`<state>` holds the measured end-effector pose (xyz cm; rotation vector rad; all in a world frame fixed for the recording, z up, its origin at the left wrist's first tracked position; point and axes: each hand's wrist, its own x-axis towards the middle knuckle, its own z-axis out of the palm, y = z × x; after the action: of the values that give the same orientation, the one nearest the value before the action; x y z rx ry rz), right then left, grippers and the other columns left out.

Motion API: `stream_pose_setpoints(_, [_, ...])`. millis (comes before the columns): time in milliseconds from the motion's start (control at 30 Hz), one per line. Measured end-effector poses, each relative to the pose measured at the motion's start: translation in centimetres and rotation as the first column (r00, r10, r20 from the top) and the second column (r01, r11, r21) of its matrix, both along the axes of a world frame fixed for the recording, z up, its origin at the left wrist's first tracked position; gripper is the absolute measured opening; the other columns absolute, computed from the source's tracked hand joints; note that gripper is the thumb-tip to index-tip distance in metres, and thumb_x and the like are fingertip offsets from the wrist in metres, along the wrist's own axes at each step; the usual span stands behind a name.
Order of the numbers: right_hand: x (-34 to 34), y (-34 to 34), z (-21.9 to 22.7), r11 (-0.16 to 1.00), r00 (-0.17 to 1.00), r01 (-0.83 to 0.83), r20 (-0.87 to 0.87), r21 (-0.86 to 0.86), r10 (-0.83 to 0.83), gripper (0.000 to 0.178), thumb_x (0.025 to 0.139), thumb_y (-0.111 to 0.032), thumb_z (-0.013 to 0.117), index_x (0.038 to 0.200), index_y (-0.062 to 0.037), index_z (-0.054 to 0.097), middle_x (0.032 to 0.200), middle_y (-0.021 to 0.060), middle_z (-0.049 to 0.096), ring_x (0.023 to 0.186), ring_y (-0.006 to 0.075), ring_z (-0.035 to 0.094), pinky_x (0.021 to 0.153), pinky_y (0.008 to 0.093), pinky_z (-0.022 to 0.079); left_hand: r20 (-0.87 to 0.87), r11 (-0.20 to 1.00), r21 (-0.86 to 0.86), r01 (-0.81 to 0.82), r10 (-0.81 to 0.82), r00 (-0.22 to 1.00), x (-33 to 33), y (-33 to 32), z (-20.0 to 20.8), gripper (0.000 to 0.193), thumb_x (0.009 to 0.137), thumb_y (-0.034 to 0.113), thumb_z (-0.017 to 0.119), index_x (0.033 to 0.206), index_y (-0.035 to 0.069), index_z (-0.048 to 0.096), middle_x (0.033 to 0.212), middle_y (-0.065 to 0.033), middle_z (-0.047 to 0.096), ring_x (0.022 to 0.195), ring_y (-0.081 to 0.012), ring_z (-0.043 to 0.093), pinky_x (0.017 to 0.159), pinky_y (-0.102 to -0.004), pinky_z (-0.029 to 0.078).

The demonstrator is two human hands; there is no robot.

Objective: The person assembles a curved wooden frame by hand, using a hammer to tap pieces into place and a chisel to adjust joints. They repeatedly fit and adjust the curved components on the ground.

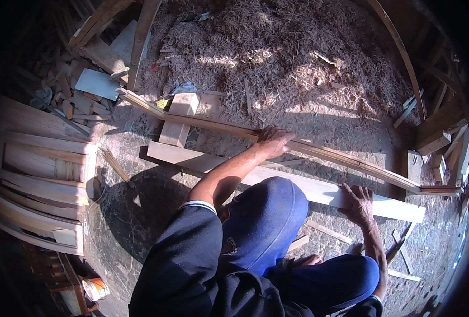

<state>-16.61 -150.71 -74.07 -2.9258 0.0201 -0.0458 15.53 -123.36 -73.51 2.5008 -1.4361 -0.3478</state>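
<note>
A long, thin bundle of brown wooden strips (345, 155) runs across the view, sloping down to the right. My left hand (274, 141) is closed over its middle, with the fingers bent round the strips. Nearer to me lies a wider pale wooden plank (292, 179), roughly alongside the strips. Toward its right end my right hand (358, 205) grips it, fingers curled over the far edge. Under the left part of the strips stands a pale wooden block (175, 132). Another block (414, 165) is beneath their right end.
Wood shavings (276, 58) are heaped across the far floor. Stacked wooden frames (44, 164) lie at the left, below a pile of offcuts (78, 98). A white bucket (95, 289) stands at the lower left. Thin scrap strips (329, 231) lie beside my knees.
</note>
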Motion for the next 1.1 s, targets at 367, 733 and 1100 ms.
stream_pose_setpoints(367, [1.4, -1.6, -1.5, 0.995, 0.995, 0.100, -0.006, 0.010, -0.100, 0.109, 0.057, -0.037, 0.096, 0.154, -0.0273, 0.047, 0.124, 0.0081, 0.059, 0.117, 0.0322, 0.053, 0.103, 0.0518, 0.037, -0.002, 1.000, -0.012, -0.012, 0.012, 1.000, -0.1, 0.1, 0.0, 0.039, 0.083, 0.028, 0.076, 0.113, 0.008, 0.063, 0.114, -0.0142, 0.069, 0.114, -0.0358, 0.064, 0.098, -0.0490, 0.050])
stream_pose_setpoints(733, [0.0, -1.9, -3.5, 0.987, 0.989, 0.148, 0.019, 0.054, -0.150, 0.106, 0.069, -0.045, 0.088, 0.160, -0.0284, 0.035, 0.154, 0.0071, 0.046, 0.145, 0.0307, 0.039, 0.119, 0.0625, 0.021, 0.008, 1.000, -0.008, 0.006, -0.006, 1.000, 0.3, -0.6, -0.7, 0.039, 0.082, 0.026, 0.077, 0.112, 0.004, 0.065, 0.107, -0.0227, 0.070, 0.101, -0.0429, 0.066, 0.086, -0.0537, 0.051])
stream_pose_setpoints(1100, [-4.2, -2.3, -2.5, 0.945, 0.939, 0.319, 0.112, 0.069, -0.326, 0.092, 0.083, -0.054, 0.078, 0.160, -0.0298, 0.033, 0.156, 0.0086, 0.044, 0.144, 0.0300, 0.042, 0.115, 0.0558, 0.034, 0.096, 0.996, 0.084, 0.037, -0.045, 0.994, 0.6, -1.2, 0.1, 0.047, 0.078, 0.031, 0.084, 0.110, 0.001, 0.066, 0.101, -0.0233, 0.071, 0.098, -0.0459, 0.066, 0.084, -0.0525, 0.051])
